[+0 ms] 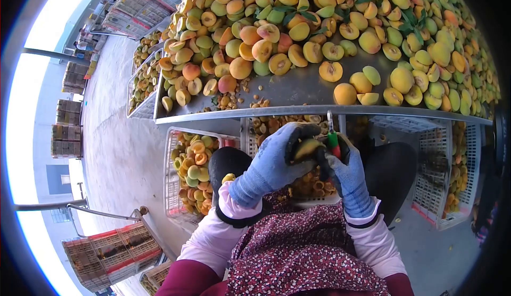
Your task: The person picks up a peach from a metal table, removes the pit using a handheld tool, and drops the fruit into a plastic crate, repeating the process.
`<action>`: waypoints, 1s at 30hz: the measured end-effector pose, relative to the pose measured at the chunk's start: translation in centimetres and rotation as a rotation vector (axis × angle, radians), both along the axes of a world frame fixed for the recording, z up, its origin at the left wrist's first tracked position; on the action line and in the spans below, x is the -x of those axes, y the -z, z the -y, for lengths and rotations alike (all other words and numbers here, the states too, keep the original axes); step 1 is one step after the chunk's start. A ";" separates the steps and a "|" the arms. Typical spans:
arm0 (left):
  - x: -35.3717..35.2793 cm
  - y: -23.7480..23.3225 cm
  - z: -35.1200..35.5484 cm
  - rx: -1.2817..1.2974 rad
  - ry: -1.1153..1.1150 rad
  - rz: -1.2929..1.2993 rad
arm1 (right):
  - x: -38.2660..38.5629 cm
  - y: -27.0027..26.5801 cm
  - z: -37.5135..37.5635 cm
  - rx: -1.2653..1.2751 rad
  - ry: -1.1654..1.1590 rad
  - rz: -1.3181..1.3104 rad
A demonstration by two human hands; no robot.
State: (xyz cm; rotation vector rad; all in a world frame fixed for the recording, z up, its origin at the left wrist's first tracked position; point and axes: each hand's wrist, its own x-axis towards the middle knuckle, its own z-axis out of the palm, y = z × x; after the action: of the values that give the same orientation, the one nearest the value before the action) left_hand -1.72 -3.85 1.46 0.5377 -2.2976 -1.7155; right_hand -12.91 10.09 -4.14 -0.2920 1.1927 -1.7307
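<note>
My left hand (282, 156), in a blue knit glove with dark fingers, is closed around a yellow-green peach (307, 149), partly covered by the fingers. Close beside it, my right hand (346, 168), gloved the same way, grips a pitting tool (333, 143) with a red and green handle. The tool's narrow metal end points up toward the table edge; its exact shape is hard to make out. Both hands are over my lap, just below the metal table (298, 91). Halved and whole peaches (279, 63) are heaped on that table.
Loose pits (228, 102) lie near the table's edge. Under it stands a crate (247, 136) of pits and scraps. A white crate (169, 176) of peach halves is at left, and another crate (432, 171) at right. Stacked crates (114, 251) stand on the floor to the left.
</note>
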 end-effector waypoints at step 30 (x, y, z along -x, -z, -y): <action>-6.3 1.1 -4.3 -0.661 -0.385 -0.108 | -8.2 -1.0 -3.9 0.017 -0.248 -1.011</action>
State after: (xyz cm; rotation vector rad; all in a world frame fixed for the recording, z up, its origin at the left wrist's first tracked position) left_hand 4.61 0.41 0.34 0.9019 -1.3907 -2.1921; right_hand -4.70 13.98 -3.17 -1.3748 1.7288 -1.3632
